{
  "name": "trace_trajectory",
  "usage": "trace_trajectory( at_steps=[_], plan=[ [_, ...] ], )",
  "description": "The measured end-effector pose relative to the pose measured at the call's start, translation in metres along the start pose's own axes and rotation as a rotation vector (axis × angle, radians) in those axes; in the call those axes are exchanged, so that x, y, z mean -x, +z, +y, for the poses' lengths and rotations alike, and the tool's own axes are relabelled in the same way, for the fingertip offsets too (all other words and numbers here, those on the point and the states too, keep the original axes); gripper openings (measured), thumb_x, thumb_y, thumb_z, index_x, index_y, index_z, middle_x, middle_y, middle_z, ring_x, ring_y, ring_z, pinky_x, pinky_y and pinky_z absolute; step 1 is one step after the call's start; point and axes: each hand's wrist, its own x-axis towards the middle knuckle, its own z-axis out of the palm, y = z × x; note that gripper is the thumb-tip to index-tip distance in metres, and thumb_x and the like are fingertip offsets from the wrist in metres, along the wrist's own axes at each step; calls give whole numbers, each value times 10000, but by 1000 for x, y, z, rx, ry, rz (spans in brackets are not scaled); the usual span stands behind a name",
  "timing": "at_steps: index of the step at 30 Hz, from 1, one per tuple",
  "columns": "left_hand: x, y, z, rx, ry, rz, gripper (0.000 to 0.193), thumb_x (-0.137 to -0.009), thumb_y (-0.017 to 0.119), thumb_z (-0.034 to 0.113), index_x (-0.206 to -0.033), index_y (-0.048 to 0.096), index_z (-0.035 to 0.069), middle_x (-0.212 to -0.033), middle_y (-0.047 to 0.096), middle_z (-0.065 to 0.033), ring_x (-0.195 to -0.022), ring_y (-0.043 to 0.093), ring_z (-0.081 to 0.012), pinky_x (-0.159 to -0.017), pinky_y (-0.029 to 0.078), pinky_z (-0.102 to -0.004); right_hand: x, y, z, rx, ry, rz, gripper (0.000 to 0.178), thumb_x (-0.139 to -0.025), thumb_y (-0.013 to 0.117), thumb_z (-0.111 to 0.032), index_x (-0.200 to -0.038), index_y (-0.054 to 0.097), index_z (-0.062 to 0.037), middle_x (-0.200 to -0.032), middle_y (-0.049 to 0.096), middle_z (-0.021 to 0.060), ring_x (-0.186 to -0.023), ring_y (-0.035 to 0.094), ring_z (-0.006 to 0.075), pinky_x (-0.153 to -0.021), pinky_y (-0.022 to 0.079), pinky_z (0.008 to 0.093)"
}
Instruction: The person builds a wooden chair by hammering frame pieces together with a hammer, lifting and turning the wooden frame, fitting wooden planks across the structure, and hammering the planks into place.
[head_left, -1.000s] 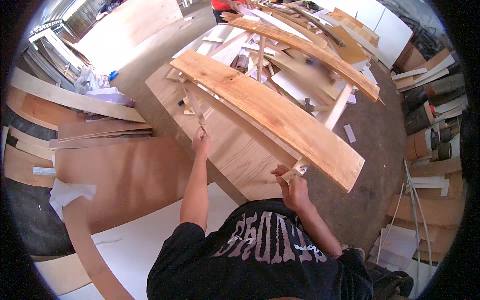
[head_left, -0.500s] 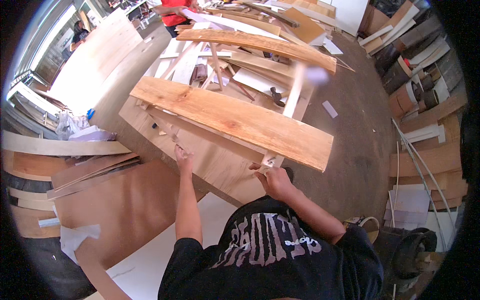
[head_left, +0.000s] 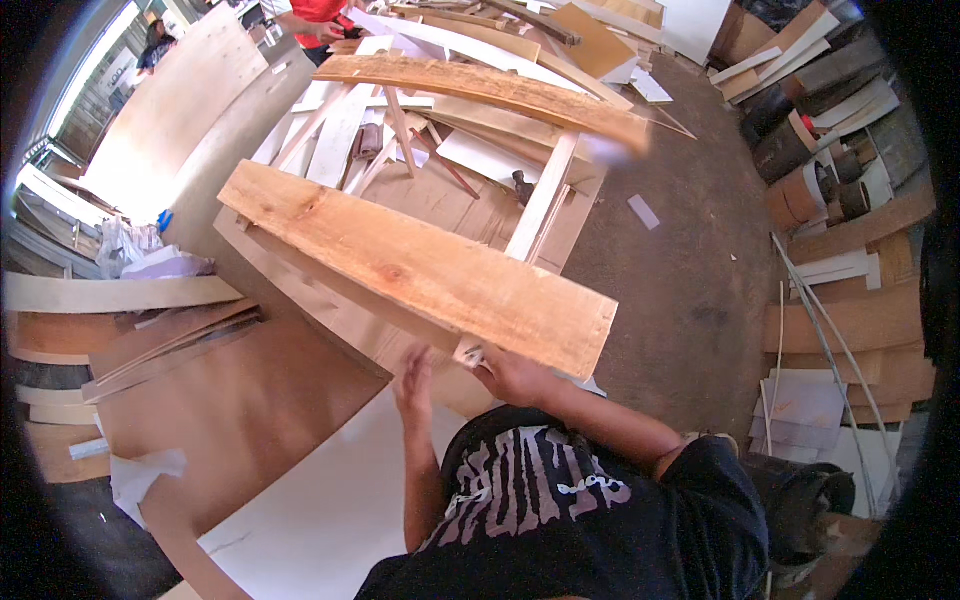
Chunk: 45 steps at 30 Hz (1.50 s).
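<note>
Workshop floor, offcuts around; 12 o'clock = away from wearer. Right hand: fingers curled against block at near edge of frame; whether clamped, cannot tell. Left hand: open, fingers extended, blurred, just beside block at 7 o'clock. Frame lies ahead of both hands. Near plank: long axis 10 to 4 o'clock; crossbar points to 1, toward far plank. Hammer beside crossbar, between planks. Scrap pile crowds 12; brown sheet, 9.
</note>
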Motion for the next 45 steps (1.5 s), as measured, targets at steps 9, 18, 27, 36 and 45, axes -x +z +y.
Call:
trace_trajectory(
  at_steps=[9,18,27,36,45],
  plan=[
    [34,52,-59,-474,27,-97,742,-884,596,504,-1343,398,-43,-1265,534,-178,-1233,480,-271,-1020,400,-396,-17,-94,157,-181,58,7,370,-798,681,-193,-1138,599,-73,-1064,656,155,-926,649,325,-816,521,405],
    [32,96,-113,-133,45,606,605,-977,497,390,-1399,344,-17,-1252,530,-150,-1166,515,-250,-996,443,-399,-154,-96,308,-95,13,180,496,-798,693,-34,-1258,506,-29,-1121,640,171,-964,665,309,-815,547,397],
    [18,129,-88,18,132,917,628,-1010,425,460,-1430,313,7,-1266,504,-117,-1125,532,-231,-994,467,-400,-192,-105,330,64,-188,-51,338,-835,659,-164,-1148,605,-49,-1012,674,201,-946,653,373,-859,518,452],
    [9,156,-88,33,222,943,647,-997,344,560,-1405,357,58,-1205,548,-118,-1137,535,-260,-1013,430,-415,-249,-181,316,95,-484,81,346,-841,597,-77,-1184,620,-38,-1055,688,158,-972,666,337,-872,533,402],
    [1,195,-77,198,122,1527,614,-904,590,339,-1423,363,104,-1344,498,-125,-1261,470,-267,-1026,406,-450,-416,-177,262,-301,-315,-257,332,-880,641,-119,-1187,588,-2,-1019,688,153,-900,691,250,-805,550,342]
  ],
)
